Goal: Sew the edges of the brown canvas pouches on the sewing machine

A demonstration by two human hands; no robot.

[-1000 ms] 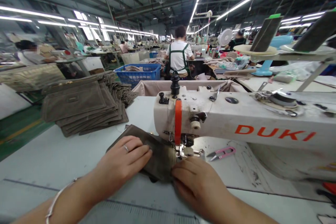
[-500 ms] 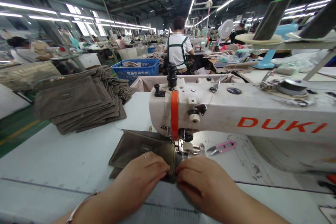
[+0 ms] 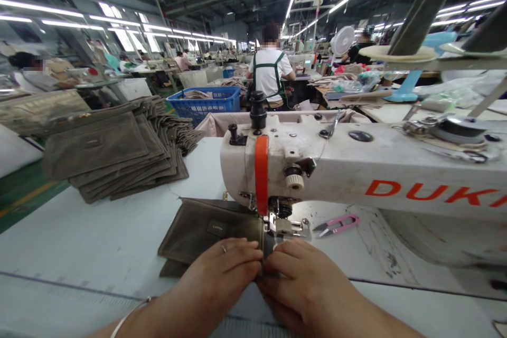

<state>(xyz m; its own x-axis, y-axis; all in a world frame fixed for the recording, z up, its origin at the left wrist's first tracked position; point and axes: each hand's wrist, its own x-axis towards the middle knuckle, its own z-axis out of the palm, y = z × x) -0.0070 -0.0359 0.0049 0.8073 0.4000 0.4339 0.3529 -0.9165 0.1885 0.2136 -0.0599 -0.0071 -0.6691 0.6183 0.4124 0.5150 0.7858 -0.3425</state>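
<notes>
A dark olive-brown fabric pouch [image 3: 198,227] with a small label lies on the sewing machine bed, its right edge by the presser foot [image 3: 271,223]. My left hand [image 3: 224,269], wearing a ring, is closed on the pouch near that edge, fingers pressed together. Close beside it, my right hand [image 3: 304,280] pinches the pouch's near right edge, with its fingertips curled under and partly hidden. Both hands sit just in front of the needle area of the white sewing machine [image 3: 325,153]. Pink-handled thread snips [image 3: 338,225] rest to the right of the foot.
A stack of similar fabric pouches [image 3: 106,142] stands on the table's left side. Behind it is a blue plastic basket [image 3: 206,103]. A co-worker [image 3: 271,71] sits with their back to me. Thread cones [image 3: 420,21] stand at the upper right.
My left hand has shifted back toward me on the pouch, so the label shows more fully. My right hand has moved slightly closer to the left. The camera view has shifted slightly.
</notes>
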